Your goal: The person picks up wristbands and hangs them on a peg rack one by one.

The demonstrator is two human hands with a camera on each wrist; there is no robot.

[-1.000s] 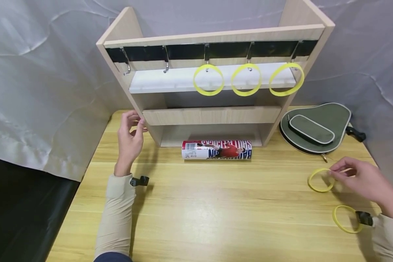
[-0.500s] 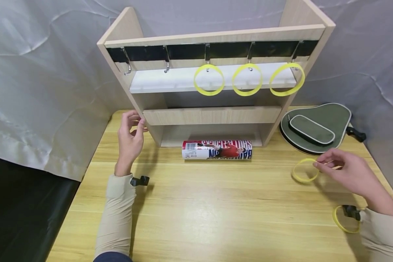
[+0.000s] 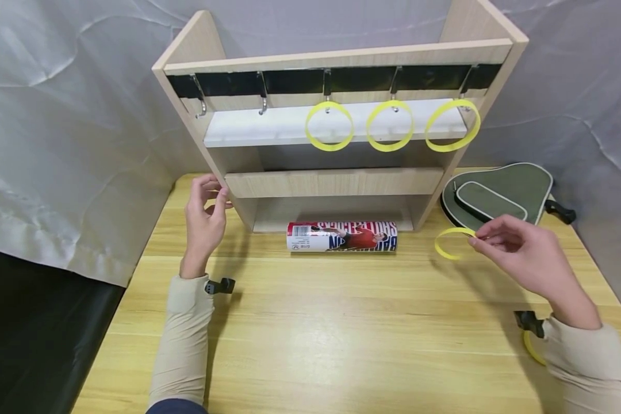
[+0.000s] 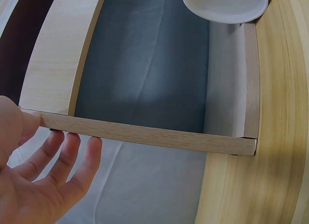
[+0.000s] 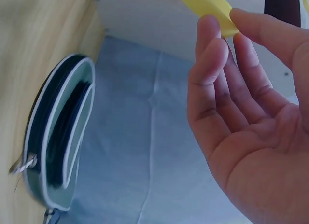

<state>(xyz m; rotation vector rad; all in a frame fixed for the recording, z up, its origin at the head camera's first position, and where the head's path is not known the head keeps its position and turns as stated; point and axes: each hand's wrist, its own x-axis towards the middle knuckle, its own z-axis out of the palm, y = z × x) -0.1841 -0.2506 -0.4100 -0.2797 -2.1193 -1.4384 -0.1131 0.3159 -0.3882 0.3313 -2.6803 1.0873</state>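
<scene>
In the head view my right hand (image 3: 530,261) pinches a thin yellow ring (image 3: 437,244) between thumb and fingertips, lifted above the table in front of a green paddle-shaped case (image 3: 522,181). The right wrist view shows the thumb and fingers on the yellow band (image 5: 207,7). My left hand (image 3: 205,221) holds the left side panel of a wooden shelf rack (image 3: 336,184); its thumb lies on the front edge and the fingers are on the outer face (image 4: 140,132). A first yellow ring (image 3: 329,148), a second ring (image 3: 390,148) and a third ring (image 3: 447,148) hang from the rack's right-hand hooks.
Two bare metal hooks, a far left hook (image 3: 202,109) and its neighbour (image 3: 263,106), stick out from the black strip. A shuttlecock tube (image 3: 341,237) lies at the rack's foot. Another yellow ring (image 3: 533,349) on the table is partly hidden under my right wrist. Grey cloth (image 3: 83,115) hangs behind.
My right hand has lifted the yellow ring off the table and carried it left and toward the rack. The left hand has stayed on the side panel.
</scene>
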